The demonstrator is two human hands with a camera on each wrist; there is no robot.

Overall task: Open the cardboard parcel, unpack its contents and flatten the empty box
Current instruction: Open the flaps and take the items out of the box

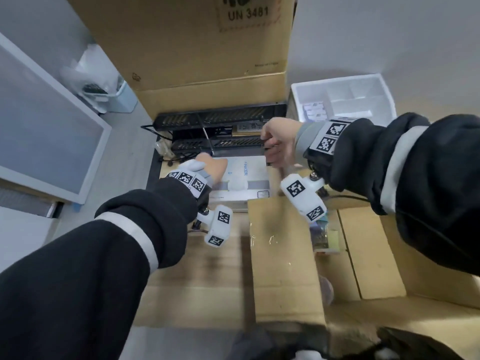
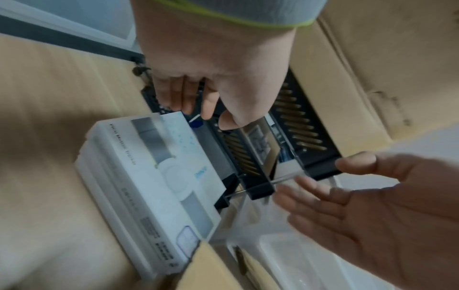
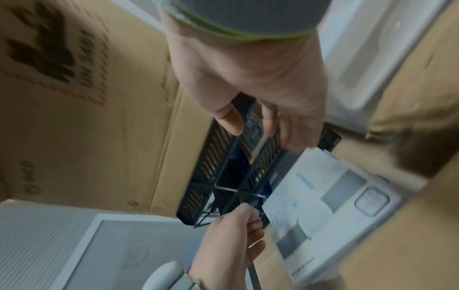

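Observation:
The cardboard parcel [image 1: 283, 255] lies open before me, its far flap [image 1: 197, 48] standing upright. Inside, along the far wall, sits a black slotted rack [image 1: 220, 118] [image 2: 298, 117] [image 3: 218, 157] with two long rails. A white Anker product box [image 1: 246, 178] [image 2: 149, 176] [image 3: 323, 196] lies just in front of it. My left hand [image 1: 210, 165] [image 2: 211, 88] [image 3: 236, 231] grips the rack's left end with curled fingers. At the rack's right end, my right hand [image 1: 276, 145] [image 3: 261, 88] [image 2: 372, 206] holds it with the thumb on the far rail and the fingers on the near one.
A white compartmented bin [image 1: 363, 94] stands right of the parcel. A white-framed panel [image 1: 39, 126] leans at the left, with a container of plastic bags [image 1: 98, 81] behind it. A small colourful packet [image 1: 322, 235] lies under the near-right flaps.

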